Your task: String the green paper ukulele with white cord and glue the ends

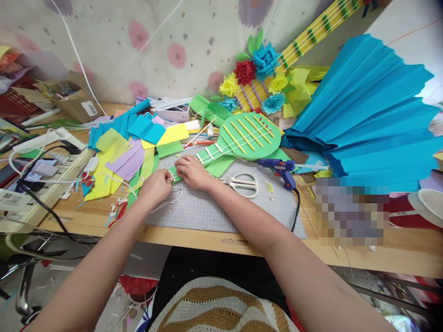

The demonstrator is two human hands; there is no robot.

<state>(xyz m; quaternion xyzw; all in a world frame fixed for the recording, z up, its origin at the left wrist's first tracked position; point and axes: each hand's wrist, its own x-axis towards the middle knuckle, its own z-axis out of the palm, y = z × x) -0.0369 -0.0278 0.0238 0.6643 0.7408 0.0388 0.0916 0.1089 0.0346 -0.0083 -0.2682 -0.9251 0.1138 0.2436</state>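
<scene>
A green paper guitar [228,138] with yellow and white strips across it and thin white strings along it lies slanting on the grey cutting mat [207,212]. At the neck's near end, my left hand [157,186] is closed in a pinch on white string [175,198], whose loose loop trails onto the mat. Close beside it, my right hand [193,171] rests over the neck with bent fingers gripping it; its fingertips are partly hidden. White-handled scissors [244,184] lie just right of that hand, their blades partly under the wrist.
A blue glue gun [280,170] with a black cord lies to the right. Behind it spreads a large blue pleated paper piece [367,120]. Paper scraps [128,157] crowd the left, near a power strip [44,170]. A yellow guitar [304,46] with paper flowers leans at the back.
</scene>
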